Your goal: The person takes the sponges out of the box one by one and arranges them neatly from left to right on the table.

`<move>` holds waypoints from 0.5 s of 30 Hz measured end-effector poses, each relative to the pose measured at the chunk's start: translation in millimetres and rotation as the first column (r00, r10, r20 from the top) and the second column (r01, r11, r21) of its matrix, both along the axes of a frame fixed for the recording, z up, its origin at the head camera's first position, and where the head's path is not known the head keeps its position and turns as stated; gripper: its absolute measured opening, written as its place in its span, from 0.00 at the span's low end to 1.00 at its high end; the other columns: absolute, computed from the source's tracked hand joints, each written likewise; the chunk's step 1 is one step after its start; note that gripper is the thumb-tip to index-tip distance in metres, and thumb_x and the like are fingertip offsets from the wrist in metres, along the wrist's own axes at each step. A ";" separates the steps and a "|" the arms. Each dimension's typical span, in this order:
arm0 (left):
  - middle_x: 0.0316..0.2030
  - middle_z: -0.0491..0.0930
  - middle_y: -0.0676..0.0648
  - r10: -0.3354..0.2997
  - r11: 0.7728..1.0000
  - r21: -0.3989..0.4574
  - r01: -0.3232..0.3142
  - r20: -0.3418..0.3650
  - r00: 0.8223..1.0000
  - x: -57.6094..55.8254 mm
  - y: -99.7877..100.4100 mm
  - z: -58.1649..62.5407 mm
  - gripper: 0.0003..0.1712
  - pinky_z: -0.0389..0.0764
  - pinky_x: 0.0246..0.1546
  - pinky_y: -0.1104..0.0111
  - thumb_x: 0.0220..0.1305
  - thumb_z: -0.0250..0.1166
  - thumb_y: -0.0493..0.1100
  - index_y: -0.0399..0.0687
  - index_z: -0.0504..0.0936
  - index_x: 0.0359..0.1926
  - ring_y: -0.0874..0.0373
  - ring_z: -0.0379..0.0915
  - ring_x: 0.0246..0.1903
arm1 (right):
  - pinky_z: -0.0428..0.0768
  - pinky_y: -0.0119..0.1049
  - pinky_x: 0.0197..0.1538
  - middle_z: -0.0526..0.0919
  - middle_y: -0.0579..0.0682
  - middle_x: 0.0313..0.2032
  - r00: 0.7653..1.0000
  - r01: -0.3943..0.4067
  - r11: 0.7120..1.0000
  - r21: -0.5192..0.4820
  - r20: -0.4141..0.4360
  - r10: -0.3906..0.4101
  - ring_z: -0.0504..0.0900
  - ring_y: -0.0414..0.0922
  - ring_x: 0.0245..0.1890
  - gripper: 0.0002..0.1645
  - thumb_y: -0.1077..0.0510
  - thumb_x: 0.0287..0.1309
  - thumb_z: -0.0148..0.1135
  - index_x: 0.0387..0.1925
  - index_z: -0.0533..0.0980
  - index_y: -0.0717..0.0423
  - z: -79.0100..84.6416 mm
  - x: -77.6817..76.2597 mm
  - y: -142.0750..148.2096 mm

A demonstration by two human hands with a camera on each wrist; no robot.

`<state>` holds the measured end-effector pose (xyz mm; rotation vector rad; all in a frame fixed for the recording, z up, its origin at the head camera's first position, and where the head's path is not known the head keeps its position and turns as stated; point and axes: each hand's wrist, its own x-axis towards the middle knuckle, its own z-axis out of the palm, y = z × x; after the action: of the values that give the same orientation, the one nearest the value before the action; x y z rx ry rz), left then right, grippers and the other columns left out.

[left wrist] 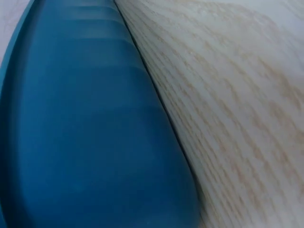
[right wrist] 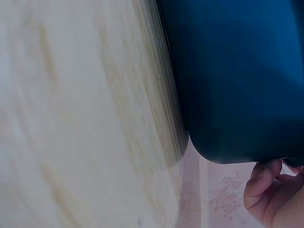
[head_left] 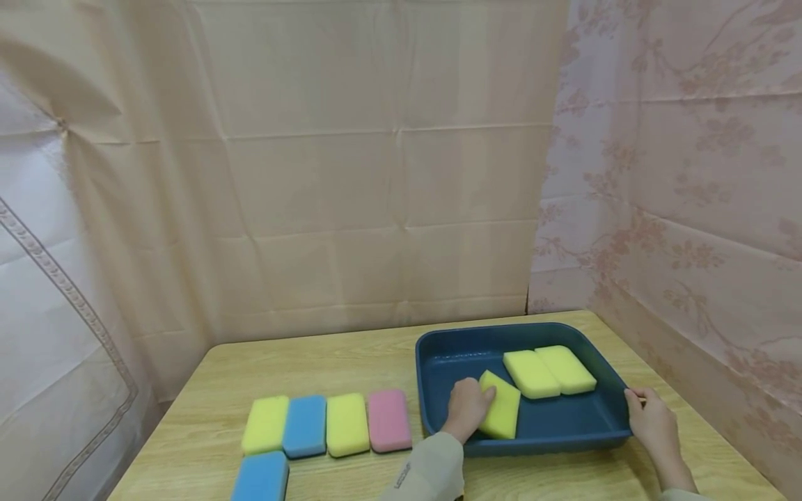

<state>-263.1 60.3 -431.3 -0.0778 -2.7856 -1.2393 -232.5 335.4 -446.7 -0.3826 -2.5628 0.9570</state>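
at your left hand, gripped by thumb and fingers, a yellow sponge tilts inside the blue tray. beyond that hand, rightward, lie two more yellow sponges; farther right, your right hand seems to grip the tray's edge, fingertips partly hidden. left of your left hand, a pink sponge lies on the table.

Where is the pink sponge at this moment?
In the head view, the pink sponge lies on the table, left of the blue tray, beside a yellow sponge.

Curled right grip against a blue tray, pale wooden tabletop alongside.
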 end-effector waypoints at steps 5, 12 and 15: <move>0.13 0.66 0.51 0.001 0.999 0.036 -0.002 0.012 1.000 1.5 -0.7 3.8 0.18 0.65 0.13 0.73 0.57 0.61 0.47 0.43 0.70 0.17 0.62 0.62 0.12 | 0.68 0.56 0.37 0.72 0.74 0.38 1.000 -0.001 1.000 0.001 0.001 0.001 0.71 0.68 0.37 0.19 0.58 0.64 0.41 0.42 0.66 0.75 1.6 0.7 -0.5; 0.14 0.66 0.51 0.009 0.998 0.064 -0.011 0.020 1.000 7.1 -5.5 11.9 0.18 0.65 0.13 0.73 0.57 0.60 0.49 0.43 0.70 0.19 0.62 0.63 0.13 | 0.68 0.55 0.37 0.73 0.74 0.36 1.000 0.004 1.000 0.002 -0.018 -0.004 0.71 0.68 0.36 0.19 0.59 0.64 0.41 0.41 0.66 0.75 3.1 1.9 -1.5; 0.13 0.66 0.51 0.015 0.997 0.076 -0.015 -0.004 1.000 9.6 -9.1 13.6 0.18 0.65 0.12 0.73 0.57 0.60 0.49 0.43 0.70 0.18 0.62 0.63 0.12 | 0.68 0.55 0.37 0.73 0.74 0.36 1.000 0.003 1.000 0.002 -0.016 -0.003 0.71 0.68 0.36 0.19 0.59 0.64 0.41 0.41 0.66 0.75 3.1 1.8 -1.5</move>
<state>-253.5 51.2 -417.7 -0.0544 -2.7265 -1.3387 -230.6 333.9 -443.6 -0.3761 -2.5478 0.9532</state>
